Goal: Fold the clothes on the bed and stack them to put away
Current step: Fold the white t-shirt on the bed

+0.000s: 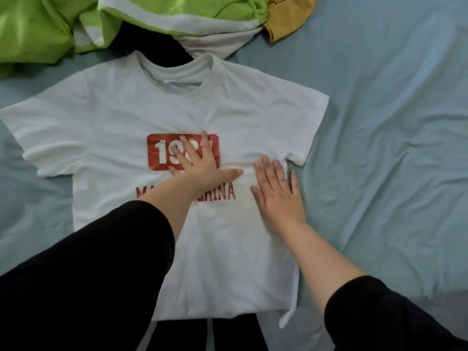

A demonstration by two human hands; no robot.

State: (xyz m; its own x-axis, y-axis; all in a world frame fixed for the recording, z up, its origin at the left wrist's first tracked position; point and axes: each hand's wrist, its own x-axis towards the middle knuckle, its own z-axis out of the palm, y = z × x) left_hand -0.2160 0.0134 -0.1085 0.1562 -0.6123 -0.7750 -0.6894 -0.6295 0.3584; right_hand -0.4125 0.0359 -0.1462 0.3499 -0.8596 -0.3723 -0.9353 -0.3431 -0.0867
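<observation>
A white T-shirt (109,117) with a red printed badge and red lettering lies spread face up on the bed, collar away from me. My left hand (200,163) lies flat on the red badge at the chest, fingers straight and spread. My right hand (278,193) presses flat on the shirt's right side, just below the right sleeve, fingers straight. Both sleeves lie out to the sides.
A heap of clothes sits at the top: a lime-green and white garment (157,13), a black piece (162,51) under the collar, a mustard-yellow one (288,19). The pale blue sheet (392,122) stretches wrinkled to the right. Dark fabric (233,335) lies below the hem.
</observation>
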